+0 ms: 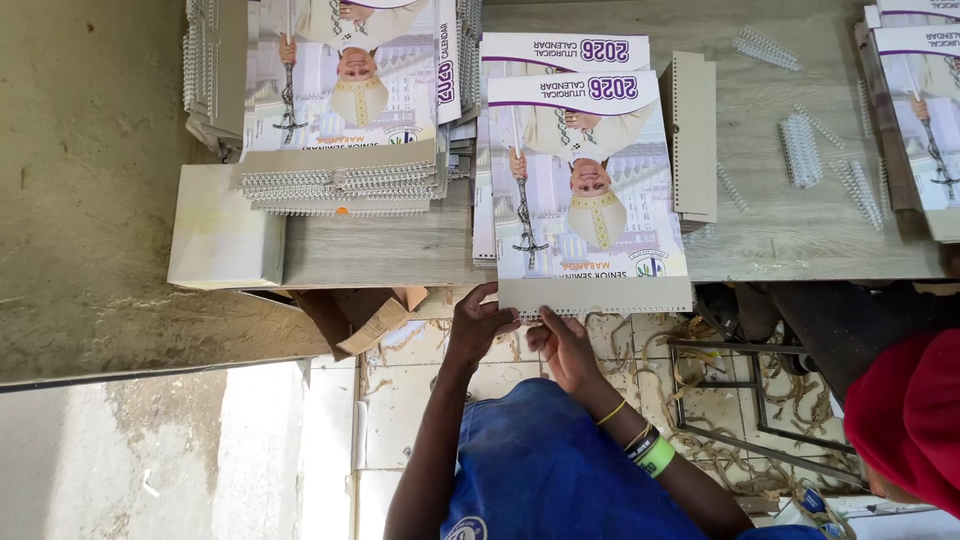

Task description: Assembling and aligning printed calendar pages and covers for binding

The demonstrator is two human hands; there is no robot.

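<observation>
A printed wall calendar [585, 190] with a purple-and-white header and a grey card backing lies on the wooden table [790, 235], its perforated near edge hanging over the table's front. My left hand [477, 325] grips that near edge at its left corner. My right hand [565, 345] pinches the same edge from below, just right of the left hand, with coloured bands on its wrist. More calendars lie stacked under this one.
A pile of wire-bound calendars [345, 110] sits at the left. Loose wire binding combs [800, 150] and grey card sheets [692, 135] lie to the right, beside another calendar stack [925, 110]. A person in red [910, 420] is at the right. Wire scraps litter the floor.
</observation>
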